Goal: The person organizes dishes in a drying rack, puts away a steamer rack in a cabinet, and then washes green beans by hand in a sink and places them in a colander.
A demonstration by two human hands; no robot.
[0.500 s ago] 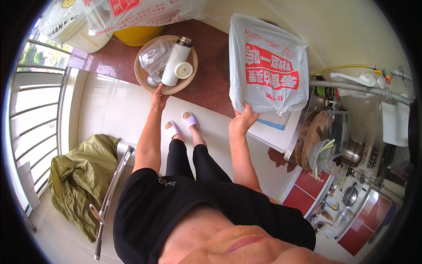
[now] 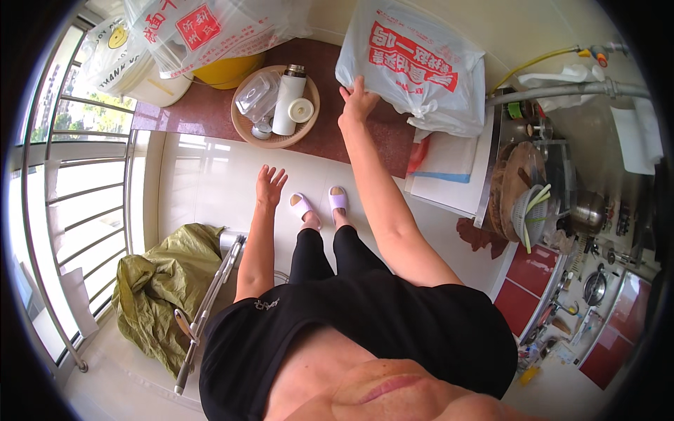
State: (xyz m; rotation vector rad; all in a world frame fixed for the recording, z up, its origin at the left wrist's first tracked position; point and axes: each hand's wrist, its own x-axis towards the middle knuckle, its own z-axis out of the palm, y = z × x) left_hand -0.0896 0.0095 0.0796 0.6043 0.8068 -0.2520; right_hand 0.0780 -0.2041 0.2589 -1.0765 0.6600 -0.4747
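My left hand (image 2: 270, 185) is lifted off the counter's front edge, fingers spread, with nothing in it. Just beyond it sits a round beige basket (image 2: 242, 131) holding a white thermos bottle (image 2: 286, 105), a round cream lid (image 2: 300, 111), a clear plastic container (image 2: 257, 95) and a small shiny round piece that is partly hidden. My right hand (image 2: 358, 104) reaches over the counter at the near left corner of a white plastic bag (image 2: 421, 63) with red print. Its thumb and finger are apart, the fingertip against the bag's edge. What the bag holds is hidden.
The dark red counter (image 2: 382, 144) also carries a yellow tub (image 2: 228, 70) and other plastic bags (image 2: 210, 28). White sheets (image 2: 446, 158) and round wooden boards (image 2: 523, 172) are at right. A barred window (image 2: 84, 203) and an olive cloth (image 2: 165, 288) over a metal frame stand left.
My left hand has let go of the basket and drawn back. The white bag has shifted away toward the wall and slumped, and my right hand has moved up to its left corner.
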